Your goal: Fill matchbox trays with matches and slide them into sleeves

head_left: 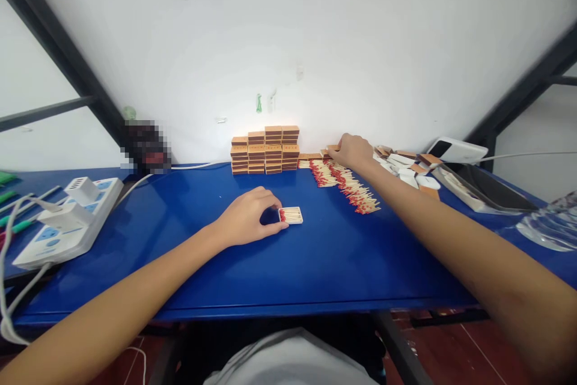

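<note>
My left hand (252, 215) grips the left end of a small white matchbox tray (295, 221) between thumb and fingers. Red-headed matches (291, 214) lie inside the tray, heads to the left. At the back of the table, my right hand (354, 151) is closed on an orange-brown matchbox sleeve (333, 148); its fingertips are partly hidden. Just below that hand spreads a long pile of loose matches (354, 190). Stacked matchboxes (265, 151) stand in columns against the wall, left of my right hand.
White trays and brown sleeves (408, 169) are heaped at the right. Beyond them are a white device (457, 149) and a dark flat object (489, 187) in an open container. A power strip (67, 223) with plugs and cables sits on the left of the blue table (216, 289).
</note>
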`<state>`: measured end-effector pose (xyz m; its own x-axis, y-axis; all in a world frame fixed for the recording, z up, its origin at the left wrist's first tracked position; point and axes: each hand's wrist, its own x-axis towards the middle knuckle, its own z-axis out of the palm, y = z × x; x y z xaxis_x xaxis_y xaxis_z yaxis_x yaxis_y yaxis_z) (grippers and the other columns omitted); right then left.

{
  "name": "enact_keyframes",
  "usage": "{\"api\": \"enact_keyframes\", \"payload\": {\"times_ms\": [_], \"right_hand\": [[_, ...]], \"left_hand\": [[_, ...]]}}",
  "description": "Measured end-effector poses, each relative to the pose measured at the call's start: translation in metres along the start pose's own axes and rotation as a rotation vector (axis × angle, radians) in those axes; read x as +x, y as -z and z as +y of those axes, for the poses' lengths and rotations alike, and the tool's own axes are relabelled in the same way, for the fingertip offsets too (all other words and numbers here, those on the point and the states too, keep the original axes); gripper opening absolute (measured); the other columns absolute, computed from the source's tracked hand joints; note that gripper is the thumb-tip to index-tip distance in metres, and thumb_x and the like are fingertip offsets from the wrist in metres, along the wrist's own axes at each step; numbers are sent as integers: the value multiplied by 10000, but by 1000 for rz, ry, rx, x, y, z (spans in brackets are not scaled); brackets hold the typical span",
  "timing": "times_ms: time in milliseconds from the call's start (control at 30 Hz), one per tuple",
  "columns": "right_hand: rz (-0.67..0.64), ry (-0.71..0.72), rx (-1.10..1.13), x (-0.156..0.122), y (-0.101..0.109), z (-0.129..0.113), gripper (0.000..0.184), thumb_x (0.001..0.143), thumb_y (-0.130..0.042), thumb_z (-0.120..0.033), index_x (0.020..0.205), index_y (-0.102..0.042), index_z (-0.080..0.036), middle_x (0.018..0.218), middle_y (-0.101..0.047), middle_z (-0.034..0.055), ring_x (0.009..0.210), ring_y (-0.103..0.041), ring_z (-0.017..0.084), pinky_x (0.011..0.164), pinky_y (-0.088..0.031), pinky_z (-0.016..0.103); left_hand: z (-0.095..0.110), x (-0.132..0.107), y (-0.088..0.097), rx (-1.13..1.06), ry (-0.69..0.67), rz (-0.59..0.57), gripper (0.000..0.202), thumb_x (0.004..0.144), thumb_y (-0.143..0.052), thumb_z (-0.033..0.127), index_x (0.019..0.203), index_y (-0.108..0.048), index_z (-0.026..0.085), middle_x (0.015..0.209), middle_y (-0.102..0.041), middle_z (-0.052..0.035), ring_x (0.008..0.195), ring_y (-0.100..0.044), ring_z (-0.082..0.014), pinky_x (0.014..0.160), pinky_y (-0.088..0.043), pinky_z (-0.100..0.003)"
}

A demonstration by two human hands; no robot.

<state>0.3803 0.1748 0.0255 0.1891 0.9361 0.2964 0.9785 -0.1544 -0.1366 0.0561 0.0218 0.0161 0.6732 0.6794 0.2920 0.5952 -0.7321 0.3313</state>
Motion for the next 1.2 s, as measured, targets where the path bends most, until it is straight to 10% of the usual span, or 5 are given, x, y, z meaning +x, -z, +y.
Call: {"api": "enact_keyframes", "payload": {"times_ms": [233,500,1200], "right_hand": [[-17,162,125,-41,33,-4,484,940,-672,-567,1216,-694,-170,1189,-774,184,1018,-697,336,785,-477,385],[-366,582,266,-131,45,-17,467,924,-689,-631,1142,-734,-220,1050,-777,91,891,-699,258,699,-434,324],[-410,777,428,-133,44,-16,362,907,-778,-536,1058,-748,-209,914,-677,46,797,-599,203,706,-405,322]], "left_hand": [[-2,2,0,33,36,20,297,965,-752,489,1060,-733,208,1076,-742,-77,992,-669,-259,826,-554,-402],[-8,3,-1,65,45,33,390,929,-779,526,1135,-739,196,1144,-748,-106,1085,-652,-303,939,-561,-469],[-12,5,-3,-58,23,40,279,972,-732,473,1096,-774,226,1033,-752,-73,970,-666,-256,838,-541,-404]]}}
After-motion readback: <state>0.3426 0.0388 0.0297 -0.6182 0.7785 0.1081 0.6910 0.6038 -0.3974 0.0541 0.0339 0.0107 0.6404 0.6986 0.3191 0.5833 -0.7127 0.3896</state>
